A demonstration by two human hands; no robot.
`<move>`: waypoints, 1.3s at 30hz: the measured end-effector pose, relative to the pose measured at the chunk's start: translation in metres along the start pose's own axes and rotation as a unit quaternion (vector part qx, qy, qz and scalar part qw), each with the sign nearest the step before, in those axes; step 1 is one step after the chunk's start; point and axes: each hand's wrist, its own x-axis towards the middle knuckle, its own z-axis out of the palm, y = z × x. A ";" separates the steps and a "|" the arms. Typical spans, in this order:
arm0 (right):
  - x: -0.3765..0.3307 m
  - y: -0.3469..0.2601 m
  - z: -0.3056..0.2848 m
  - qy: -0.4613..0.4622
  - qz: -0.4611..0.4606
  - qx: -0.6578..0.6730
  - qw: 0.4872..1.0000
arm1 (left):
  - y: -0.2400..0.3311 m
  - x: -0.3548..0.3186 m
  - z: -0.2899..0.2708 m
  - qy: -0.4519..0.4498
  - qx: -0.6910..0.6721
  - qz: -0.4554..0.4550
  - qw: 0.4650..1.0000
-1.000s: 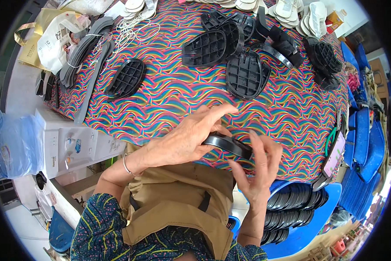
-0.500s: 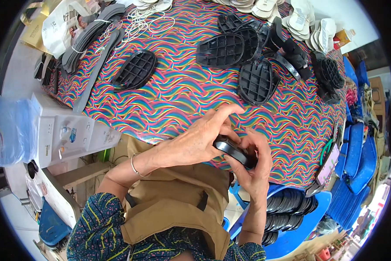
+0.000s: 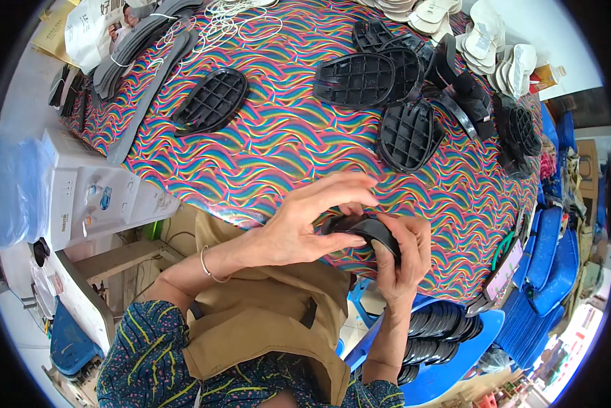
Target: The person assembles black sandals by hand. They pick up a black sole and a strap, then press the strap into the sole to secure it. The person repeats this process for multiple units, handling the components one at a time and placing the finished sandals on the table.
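Close to the table's front edge, I hold a small, glossy black shoe heel piece [image 3: 368,228] between both hands. My right hand [image 3: 405,253] is closed round its right end, the thumb below and the fingers on top. My left hand [image 3: 293,226] has its thumb pressed along the near side, while its index finger arches above the piece. Part of the piece is hidden by my fingers. Beyond my hands a similar black heel piece [image 3: 406,136] lies with its gridded hollow up. Another gridded piece [image 3: 213,100] rests alone at the left.
More black heel pieces [image 3: 356,80] are heaped at the far right of the patterned tablecloth [image 3: 278,156]. Grey strips [image 3: 139,51], white cord [image 3: 234,27] and pale insoles [image 3: 482,34] sit along the back. A blue tub [image 3: 455,360] of black pieces stands below right, a phone [image 3: 506,272] at the right edge.
The heel piece has turned in my hands, and my left thumb now lies along its near side. My right fingers have closed further over it. The view has shifted slightly.
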 end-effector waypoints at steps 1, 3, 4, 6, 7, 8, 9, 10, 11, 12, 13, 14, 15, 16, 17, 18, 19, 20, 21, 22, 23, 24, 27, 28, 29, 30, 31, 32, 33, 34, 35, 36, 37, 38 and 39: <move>-0.002 0.001 0.001 0.004 -0.003 -0.001 1.000 | 0.003 -0.002 0.001 0.012 -0.013 -0.035 0.999; -0.005 0.002 0.001 -0.002 0.001 -0.007 1.000 | -0.001 -0.006 0.002 0.007 0.002 0.005 1.000; -0.005 0.002 0.002 0.004 -0.002 -0.008 1.000 | -0.003 -0.007 0.002 0.004 0.010 0.027 1.000; -0.006 0.002 0.005 0.015 -0.007 -0.008 1.000 | -0.001 -0.009 0.007 0.025 0.012 0.010 1.000; -0.007 0.002 0.006 0.018 -0.007 -0.006 1.000 | 0.001 -0.010 0.009 0.029 0.010 -0.004 1.000; -0.007 0.002 0.007 0.020 -0.006 -0.004 1.000 | 0.001 -0.011 0.009 0.034 0.009 -0.017 0.999; -0.008 0.002 0.007 0.023 -0.006 -0.001 1.000 | 0.001 -0.011 0.008 0.030 0.046 -0.006 0.999; -0.009 0.002 0.008 0.023 -0.006 -0.003 1.000 | 0.000 -0.012 0.007 0.025 0.082 0.007 0.996; -0.010 0.002 0.009 0.022 -0.006 -0.005 1.000 | 0.000 -0.012 0.006 0.021 0.117 0.021 0.993; -0.011 0.002 0.010 0.022 -0.006 -0.007 1.000 | -0.001 -0.012 0.007 0.025 0.119 0.020 0.992; -0.009 0.001 0.010 0.021 -0.001 -0.015 1.000 | -0.001 -0.011 0.007 0.032 0.121 0.019 0.992; -0.008 -0.001 0.009 0.020 0.003 -0.024 0.999 | 0.000 -0.010 0.007 0.039 0.124 0.019 0.991; -0.006 -0.002 0.009 0.020 0.007 -0.033 0.999 | -0.002 -0.009 0.007 0.045 0.126 0.027 0.991; -0.006 -0.002 0.010 0.025 0.007 -0.036 0.999 | -0.005 -0.007 0.008 0.052 0.126 0.036 0.990; -0.005 -0.002 0.011 0.031 0.007 -0.039 0.999 | -0.007 -0.005 0.009 0.060 0.127 0.045 0.989; -0.005 -0.002 0.011 0.037 0.007 -0.042 0.998 | -0.006 -0.001 0.007 0.070 0.172 0.077 0.980; -0.005 -0.002 0.012 0.040 0.013 -0.045 0.998 | -0.003 0.005 0.004 0.081 0.217 0.108 0.967; -0.004 -0.003 0.012 0.042 0.020 -0.047 0.998 | -0.001 0.009 0.002 0.091 0.261 0.138 0.951; -0.004 -0.004 0.012 0.045 0.026 -0.049 0.997 | -0.005 0.009 0.003 0.104 0.269 0.148 0.946; -0.004 -0.004 0.013 0.053 0.030 -0.052 0.997 | -0.006 0.010 0.003 0.113 0.275 0.155 0.942; -0.005 -0.004 0.014 0.061 0.033 -0.054 0.996 | -0.007 0.010 0.003 0.121 0.281 0.161 0.938; -0.005 -0.004 0.014 0.069 0.037 -0.056 0.995 | -0.008 0.011 0.003 0.129 0.288 0.168 0.934; -0.004 -0.005 0.015 0.074 0.041 -0.055 0.995 | -0.008 0.011 0.005 0.138 0.314 0.188 0.920; -0.004 -0.005 0.016 0.079 0.045 -0.055 0.994 | -0.008 0.011 0.004 0.137 0.333 0.200 0.912; -0.004 -0.006 0.016 0.083 0.049 -0.055 0.994 | -0.008 0.011 0.004 0.135 0.351 0.211 0.902; -0.004 -0.007 0.016 0.088 0.054 -0.055 0.993 | -0.008 0.012 0.003 0.133 0.369 0.223 0.892; -0.004 -0.006 0.016 0.092 0.053 -0.054 0.993 | -0.009 0.013 0.003 0.133 0.378 0.238 0.885; -0.004 -0.006 0.017 0.096 0.052 -0.053 0.993 | -0.009 0.015 0.003 0.133 0.386 0.252 0.877; -0.004 -0.005 0.017 0.100 0.050 -0.053 0.992 | -0.010 0.017 0.003 0.133 0.395 0.266 0.869; -0.004 -0.005 0.018 0.108 0.049 -0.053 0.992 | -0.009 0.020 0.001 0.116 0.402 0.278 0.865; -0.004 -0.004 0.018 0.116 0.048 -0.053 0.991 | -0.008 0.023 -0.001 0.099 0.410 0.289 0.859; -0.004 -0.004 0.019 0.123 0.047 -0.053 0.990 | -0.007 0.026 -0.003 0.082 0.418 0.301 0.853; -0.005 -0.004 0.018 0.131 0.051 -0.051 0.989 | -0.007 0.028 -0.004 0.070 0.424 0.316 0.846; -0.005 -0.004 0.017 0.139 0.055 -0.048 0.988 | -0.009 0.030 -0.006 0.058 0.432 0.331 0.837; -0.006 -0.004 0.017 0.146 0.058 -0.045 0.986 | -0.009 0.030 -0.007 0.046 0.439 0.346 0.828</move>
